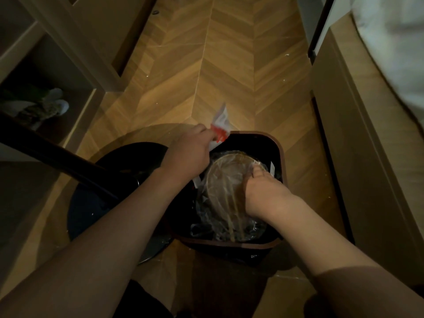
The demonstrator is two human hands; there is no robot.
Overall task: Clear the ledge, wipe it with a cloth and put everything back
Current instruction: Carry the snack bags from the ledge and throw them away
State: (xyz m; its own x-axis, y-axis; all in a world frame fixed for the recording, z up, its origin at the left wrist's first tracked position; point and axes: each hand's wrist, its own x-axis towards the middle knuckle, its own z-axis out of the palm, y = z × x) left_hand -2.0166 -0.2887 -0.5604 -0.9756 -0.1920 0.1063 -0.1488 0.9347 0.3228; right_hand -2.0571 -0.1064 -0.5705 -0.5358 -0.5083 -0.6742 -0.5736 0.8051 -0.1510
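I look straight down at a dark waste bin [278,148] with a brown rim, standing on the wooden floor. My left hand [190,152] grips a white and red paper wrapper [220,127] over the bin's far left corner. My right hand [261,191] holds a round clear plastic lid or container [226,180], wrapped in crinkled film, down inside the bin. Its fingers curl over the container's right edge. More clear plastic [229,230] lies beneath it in the bin.
A round black base [96,203] with a dark pole stands left of the bin. Open shelving [46,72] on the left holds a pair of slippers [46,106]. A wooden cabinet [367,134] runs along the right. Herringbone floor [229,65] stretches ahead.
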